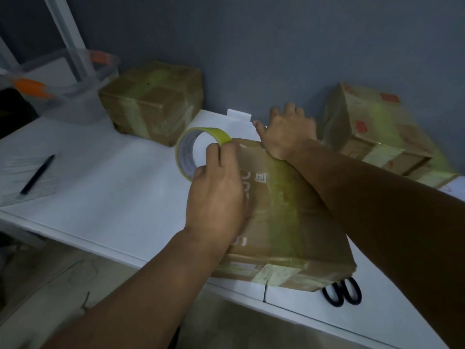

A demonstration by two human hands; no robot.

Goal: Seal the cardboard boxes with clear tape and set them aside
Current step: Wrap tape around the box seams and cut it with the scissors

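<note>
- Head view, item one: cardboard box (289, 217), brown, lying on the white table (105, 187) at its near edge, already crossed by yellowish-clear tape bands on its top and front face.
- Item two: tape roll (187, 153), standing on edge at the box's far-left corner, a short tongue of tape arching from it toward the box top.
- Item three: left hand (217, 195), fingers curled round the roll's near side, fingertips pinching the tape tongue against the box's far-left edge.
- Item four: right hand (286, 132), fingers spread and straight, palm pressing the box's far edge; forearm lying diagonally across the top.
- Item five: two taped boxes set aside, one at far left (153, 102) near the wall, one at far right (375, 132), tilted on another box.
- Item six: black scissors (343, 293), handles showing from under the box's near-right corner; blades hidden.
- Item seven: pen (37, 175) on paper at left; clear plastic tub (70, 86) with orange clips behind it.
- Handling note, as judgement: the step looks like anchoring a fresh strip. Best to rub the tape end down firmly before pulling, keep the right palm bracing so the box does not slide, draw the roll straight along the seam under steady tension, and free the scissors before cutting.
</note>
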